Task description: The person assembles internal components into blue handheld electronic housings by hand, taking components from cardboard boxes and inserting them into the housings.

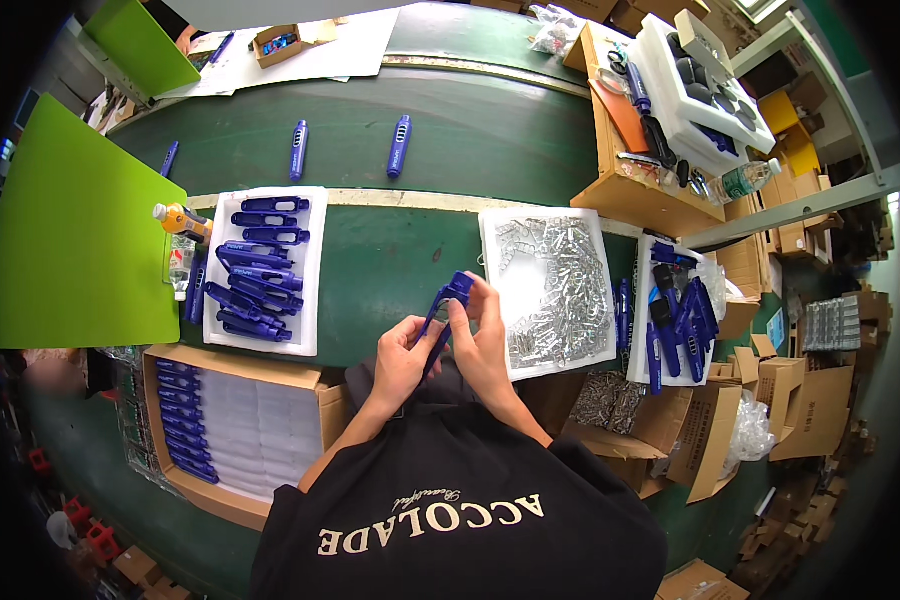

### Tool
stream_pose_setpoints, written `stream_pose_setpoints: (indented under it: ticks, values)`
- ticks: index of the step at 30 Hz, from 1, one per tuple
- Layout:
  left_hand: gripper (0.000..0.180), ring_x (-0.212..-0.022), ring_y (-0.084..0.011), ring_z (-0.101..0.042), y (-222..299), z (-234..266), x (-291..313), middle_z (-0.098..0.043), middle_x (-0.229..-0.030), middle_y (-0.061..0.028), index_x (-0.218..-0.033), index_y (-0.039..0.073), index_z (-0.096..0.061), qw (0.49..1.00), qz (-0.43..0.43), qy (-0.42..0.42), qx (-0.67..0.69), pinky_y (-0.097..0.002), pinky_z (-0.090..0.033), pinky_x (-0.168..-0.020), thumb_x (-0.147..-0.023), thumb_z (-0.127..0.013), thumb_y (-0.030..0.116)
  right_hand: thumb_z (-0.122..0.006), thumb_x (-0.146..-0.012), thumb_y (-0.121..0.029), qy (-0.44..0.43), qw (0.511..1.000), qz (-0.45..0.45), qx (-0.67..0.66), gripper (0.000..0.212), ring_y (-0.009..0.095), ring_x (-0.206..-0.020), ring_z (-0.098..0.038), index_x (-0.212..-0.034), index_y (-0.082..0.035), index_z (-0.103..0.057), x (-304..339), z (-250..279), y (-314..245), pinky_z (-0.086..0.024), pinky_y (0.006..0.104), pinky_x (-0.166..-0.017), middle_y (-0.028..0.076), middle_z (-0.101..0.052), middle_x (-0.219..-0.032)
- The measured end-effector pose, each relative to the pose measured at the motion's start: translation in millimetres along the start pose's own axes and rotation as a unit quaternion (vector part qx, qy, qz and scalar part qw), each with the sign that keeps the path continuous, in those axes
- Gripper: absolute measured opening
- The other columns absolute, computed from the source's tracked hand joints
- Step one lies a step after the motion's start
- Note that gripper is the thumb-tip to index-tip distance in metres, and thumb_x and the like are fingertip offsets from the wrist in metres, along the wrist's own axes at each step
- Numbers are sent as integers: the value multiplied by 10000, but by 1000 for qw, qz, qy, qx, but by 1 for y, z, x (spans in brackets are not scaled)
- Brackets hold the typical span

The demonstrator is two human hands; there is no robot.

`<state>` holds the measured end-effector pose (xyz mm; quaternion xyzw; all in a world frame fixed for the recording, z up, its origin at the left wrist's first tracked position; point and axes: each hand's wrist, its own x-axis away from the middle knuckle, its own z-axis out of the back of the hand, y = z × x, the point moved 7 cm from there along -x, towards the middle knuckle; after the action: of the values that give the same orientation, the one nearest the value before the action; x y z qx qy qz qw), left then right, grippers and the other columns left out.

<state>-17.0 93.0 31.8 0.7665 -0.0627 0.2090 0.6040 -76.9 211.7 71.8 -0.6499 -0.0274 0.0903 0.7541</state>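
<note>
Both hands hold one blue plastic casing (457,288) between them, just in front of my body at the near edge of the green bench. The casing is long, with an open slot near its top end, and it stands tilted. My left hand (400,362) is closed on its lower part. My right hand (480,338) grips the upper part, thumb on the front. To the left, a white foam tray (316,270) bears several similar blue casings (260,275). Right of my hands lies another white foam tray (530,285) strewn with small shiny parts (570,260).
Blue pen-shaped pieces (399,147) lie spaced along the far green strip (490,150). An open carton (332,412) holds rows of blue pieces at lower left. Far right, a foam tray (678,372) bears dark blue parts. A green panel (80,240) and an orange-filled bottle (182,220) stand left.
</note>
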Motion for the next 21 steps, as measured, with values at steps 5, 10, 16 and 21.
stream_pose_setpoints:
  ticks: [5,10,16,21]
  values:
    - [262,-577,-45,-570,14,-13,1,-676,-813,-19,-1130,-21,-655,1000,-21,-9,19,-214,-423,-468,-995,-615,200,-376,-1080,-174,-22,977,-82,-193,342,178,-895,-640,-1370,5,-357,7,-19,9,-516,312,-827,129,-657,-996]
    - [304,-755,-42,-617,26,-18,-4,-701,-953,-34,-1250,-23,-641,994,-107,7,-8,-202,-482,-563,-981,-617,118,-389,-1069,-125,55,985,-6,-166,269,139,-806,-600,-1302,10,-397,4,-13,-7,-497,269,-737,101,-615,-911]
    - [267,-911,-85,-640,28,-23,-2,-713,-1035,-67,-1198,-60,-656,993,-108,22,42,-245,-537,-842,-956,-628,51,-422,-1060,-104,84,984,-6,-157,225,107,-748,-558,-1262,-3,-432,4,-8,5,-442,225,-660,73,-597,-873]
    - [260,-922,-91,-644,36,-24,-3,-723,-1014,-82,-1182,-69,-658,989,-139,54,-7,-249,-538,-826,-951,-632,48,-459,-1051,-106,77,978,-10,-195,208,104,-784,-561,-1234,-9,-481,-4,-8,1,-466,241,-692,72,-606,-930]
